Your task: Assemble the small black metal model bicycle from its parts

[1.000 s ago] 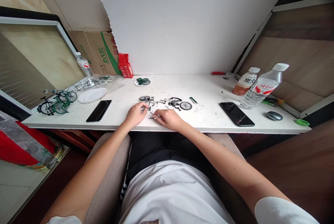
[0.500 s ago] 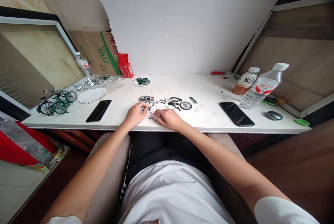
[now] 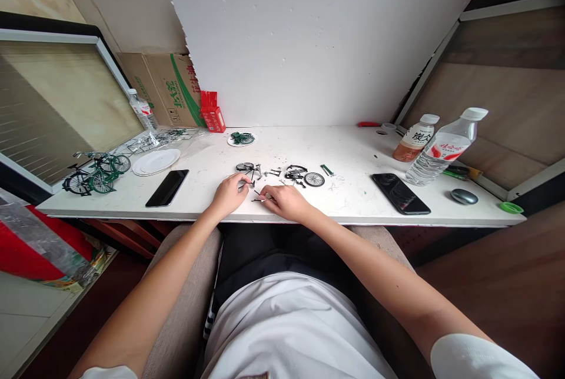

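At the front of the white table (image 3: 353, 149), my left hand (image 3: 230, 193) is closed, thumb and fingertips pinched at the near end of a partly built black model bicycle (image 3: 245, 167). One wheel and part of its frame show beyond my fingers. Just to the right, my right hand (image 3: 285, 201) is closed around a thin dark piece (image 3: 258, 198) whose tip points left; its exact kind is too small to tell. Behind my right hand lie small black parts (image 3: 274, 172), a curved black bicycle part (image 3: 295, 170), a loose spoked wheel (image 3: 314, 179) and a green strip (image 3: 327, 170).
On the left stand assembled model bicycles (image 3: 99, 173), a white plate (image 3: 156, 162) and a phone (image 3: 168, 188). Further back is a small plate of green parts (image 3: 242, 139). A second phone (image 3: 400, 193), bottles (image 3: 445, 146) and a mouse (image 3: 464, 196) are on the right.
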Motion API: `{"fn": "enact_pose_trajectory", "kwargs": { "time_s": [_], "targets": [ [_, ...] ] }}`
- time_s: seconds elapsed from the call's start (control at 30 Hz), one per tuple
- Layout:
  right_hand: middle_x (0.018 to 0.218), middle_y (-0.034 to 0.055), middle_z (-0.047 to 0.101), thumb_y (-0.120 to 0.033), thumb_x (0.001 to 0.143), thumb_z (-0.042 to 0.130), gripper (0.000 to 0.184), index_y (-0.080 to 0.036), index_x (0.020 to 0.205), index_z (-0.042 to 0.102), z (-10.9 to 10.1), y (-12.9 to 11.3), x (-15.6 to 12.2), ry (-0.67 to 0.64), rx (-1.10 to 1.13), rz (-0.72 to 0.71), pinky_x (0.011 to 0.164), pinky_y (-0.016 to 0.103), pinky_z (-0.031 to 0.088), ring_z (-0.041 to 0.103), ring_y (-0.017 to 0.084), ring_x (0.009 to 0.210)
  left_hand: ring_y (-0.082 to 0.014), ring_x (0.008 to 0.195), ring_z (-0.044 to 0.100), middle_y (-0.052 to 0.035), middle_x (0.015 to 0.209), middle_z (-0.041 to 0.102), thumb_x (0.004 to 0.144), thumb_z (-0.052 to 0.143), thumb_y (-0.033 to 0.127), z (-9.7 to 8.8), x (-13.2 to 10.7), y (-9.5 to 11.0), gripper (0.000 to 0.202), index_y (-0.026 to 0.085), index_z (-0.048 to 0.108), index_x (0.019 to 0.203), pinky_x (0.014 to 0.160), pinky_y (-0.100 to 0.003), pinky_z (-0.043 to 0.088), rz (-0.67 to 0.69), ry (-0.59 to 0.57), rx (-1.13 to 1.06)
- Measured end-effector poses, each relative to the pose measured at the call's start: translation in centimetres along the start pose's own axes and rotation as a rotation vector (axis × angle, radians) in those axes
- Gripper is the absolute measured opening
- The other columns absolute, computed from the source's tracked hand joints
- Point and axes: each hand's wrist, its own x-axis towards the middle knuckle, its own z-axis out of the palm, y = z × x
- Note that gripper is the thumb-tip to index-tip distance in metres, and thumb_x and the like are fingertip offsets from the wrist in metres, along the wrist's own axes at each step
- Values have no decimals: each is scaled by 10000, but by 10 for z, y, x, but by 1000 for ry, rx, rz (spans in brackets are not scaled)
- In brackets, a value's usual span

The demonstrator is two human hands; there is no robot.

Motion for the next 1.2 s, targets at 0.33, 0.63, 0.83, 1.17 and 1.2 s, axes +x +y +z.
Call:
{"fn": "enact_pose_trajectory", "kwargs": {
  "time_s": [0.33, 0.63, 0.83, 1.17, 1.2],
  "targets": [
    [860, 46, 755, -342, 1074, 552, 208, -201, 1160, 678, -3, -2, 0, 9, 36, 25, 676, 258, 338, 624, 167, 697, -231, 928, 712, -76, 1152, 777, 920, 624, 182, -2, -1, 4, 204, 220, 704, 1104, 880, -367, 553, -6, 2, -6],
    [810, 25, 738, -297, 1059, 572, 182, -204, 1193, 653, -1, 0, -1, 28, 61, 22, 683, 258, 356, 632, 167, 684, -180, 746, 651, -87, 1194, 774, 913, 649, 212, -2, 0, 4, 265, 213, 700, 1173, 813, -347, 552, -16, 50, -44],
    [840, 42, 746, -311, 1054, 566, 194, -200, 1180, 663, -2, 0, -2, 90, 44, 12, 707, 261, 376, 650, 179, 745, -112, 576, 544, -95, 1175, 761, 924, 640, 240, -2, 0, 3, 465, 204, 618, 1388, 697, -302, 531, -57, 79, -145],
    [912, 58, 764, -311, 1047, 551, 187, -198, 1149, 658, -4, -2, -3, 113, 55, 10, 720, 252, 392, 654, 166, 737, -101, 563, 598, -124, 1252, 727, 955, 652, 395, 0, -6, 26, 410, 212, 668, 1321, 566, -271, 512, -84, 42, -484],
    [909, 58, 764, -315, 1048, 546, 191, -197, 1149, 657, -4, -2, -3, 117, 49, 8, 716, 251, 390, 654, 165, 736, -95, 561, 594, -130, 1279, 717, 950, 661, 392, 2, -6, 29, 404, 211, 671, 1310, 562, -270, 514, -88, 33, -521]
  ]
}}
